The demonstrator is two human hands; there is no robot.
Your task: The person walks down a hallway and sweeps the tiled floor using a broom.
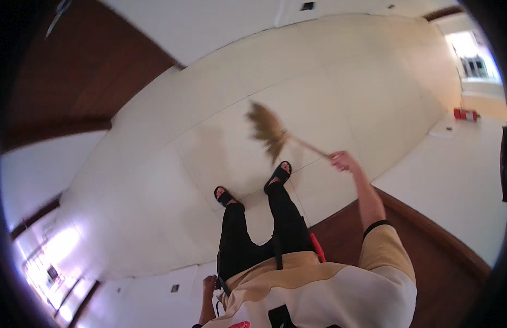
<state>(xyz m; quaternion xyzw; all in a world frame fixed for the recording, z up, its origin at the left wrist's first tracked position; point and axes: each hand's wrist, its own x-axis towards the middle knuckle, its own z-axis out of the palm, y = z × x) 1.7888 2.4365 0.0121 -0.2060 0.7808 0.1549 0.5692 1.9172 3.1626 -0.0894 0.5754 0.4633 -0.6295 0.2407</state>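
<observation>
With its thin handle in my right hand (341, 161), a straw broom (267, 129) reaches out in front of my feet. The fanned bristles are slightly blurred and lie over the pale tiled floor (319, 94), near my right sandal (283, 173). My left hand (210, 282) hangs low beside my left hip, close to a dark strap; its fingers look curled, but whether they hold anything is not clear. A red item (317, 247) shows at my right hip.
A brown wooden door (339, 231) stands behind me on the right, another (85, 57) at the upper left. White walls border the corridor. A red fire extinguisher (465, 115) is by the right wall. Bright openings show at the far right and lower left.
</observation>
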